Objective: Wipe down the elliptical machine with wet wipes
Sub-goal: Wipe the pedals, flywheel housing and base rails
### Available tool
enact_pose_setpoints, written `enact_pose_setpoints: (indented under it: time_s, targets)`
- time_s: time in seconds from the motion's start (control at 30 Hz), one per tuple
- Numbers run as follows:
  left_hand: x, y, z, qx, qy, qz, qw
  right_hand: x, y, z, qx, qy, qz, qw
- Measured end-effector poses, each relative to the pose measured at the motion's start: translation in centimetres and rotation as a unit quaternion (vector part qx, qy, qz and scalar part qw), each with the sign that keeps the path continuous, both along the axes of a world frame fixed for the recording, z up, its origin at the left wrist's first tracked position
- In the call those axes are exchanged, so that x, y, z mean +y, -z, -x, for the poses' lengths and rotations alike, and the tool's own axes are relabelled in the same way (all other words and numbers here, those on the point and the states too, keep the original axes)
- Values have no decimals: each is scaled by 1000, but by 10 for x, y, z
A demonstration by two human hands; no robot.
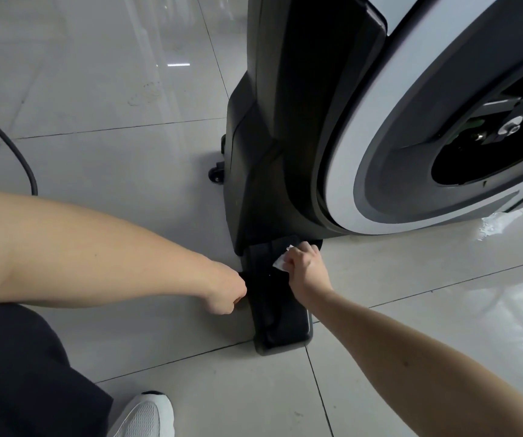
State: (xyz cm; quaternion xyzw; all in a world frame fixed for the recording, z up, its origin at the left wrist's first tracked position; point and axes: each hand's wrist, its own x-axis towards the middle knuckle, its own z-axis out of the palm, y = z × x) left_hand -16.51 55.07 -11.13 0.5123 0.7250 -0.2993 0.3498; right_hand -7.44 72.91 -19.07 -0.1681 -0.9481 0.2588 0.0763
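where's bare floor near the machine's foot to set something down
Open tiles right of the base foot, between the right forearm and the flywheel housing, short of the wet patch. Also tiles between the cable and the column. Crowded: the foot itself, with left hand and right hand holding the wipe.

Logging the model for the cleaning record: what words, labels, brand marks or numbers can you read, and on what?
None. No text shows on the elliptical machine, its stabiliser foot, the wet wipe in the right hand or the floor tiles. Wheel hub details are too small to tell.
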Motion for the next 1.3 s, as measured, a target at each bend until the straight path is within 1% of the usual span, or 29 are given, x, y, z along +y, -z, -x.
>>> enact_pose_setpoints:
  time_s: [0.07,0.1,0.17,0.2,0.23,0.3,0.37,0.43,0.5,0.57,0.63,0.67,0.73,0.77,0.83,0.87,0.9,0.93,0.97,1.03,1.07,1.2,1.3]
  targets:
    - [1,0,2,0,-5,-3,1000,-7,0,-12,25,-16,-19,999]
    - [1,-1,2,0,-8,-4,1000,-10,2,-22,23,-39,-26,999]
    - [2,-2,3,0,-11,-3,1000,-10,6,-39,-13,-100,-27,995]
    - [2,-3,3,1,-13,-3,1000,-8,4,-44,-39,-118,-27,992]
    - [1,-5,4,3,-13,-4,1000,-6,0,-46,-61,-115,-19,991]
    - [3,-9,5,8,-17,-8,1000,-6,-18,-44,-72,-49,46,995]
    - [6,-18,8,14,-30,-22,999,-7,-44,-35,-41,45,116,991]
    - [11,-29,10,22,-48,-46,998,-10,-73,-24,-14,126,209,970]
    - [16,-45,10,29,-61,-63,996,-15,-97,-13,-18,203,328,922]
    - [19,-62,11,52,-49,-66,995,-22,-112,-1,-24,278,415,866]
    - [20,-78,15,71,-32,-67,995,-28,-123,13,-10,341,489,803]
    - [20,-85,19,77,-33,-69,994,-30,-128,20,13,352,534,769]
    - [19,-103,30,89,-44,-75,992,-33,-135,33,65,347,590,726]
    - [17,-111,36,96,-55,-82,991,-37,-144,40,88,367,645,665]
    - [14,-127,46,103,-93,-95,986,-49,-166,44,142,382,701,586]
    - [14,-135,49,105,-118,-105,982,-55,-171,45,177,378,714,562]
    - [15,-141,51,110,-142,-121,976,-64,-175,46,189,380,696,579]
    - [16,-146,52,115,-165,-139,970,-69,-180,49,194,405,697,559]
    - [18,-151,52,119,-187,-163,961,-77,-189,52,193,408,700,553]
    - [19,-158,52,118,-237,-236,935,-85,-194,59,225,396,668,588]
    - [18,-161,52,116,-254,-274,920,-85,-192,60,244,394,653,599]
    - [15,-172,57,124,-261,-369,884,-92,-189,68,286,397,621,613]
    - [8,-167,66,98,-273,-401,869,-99,-189,71,308,395,594,629]
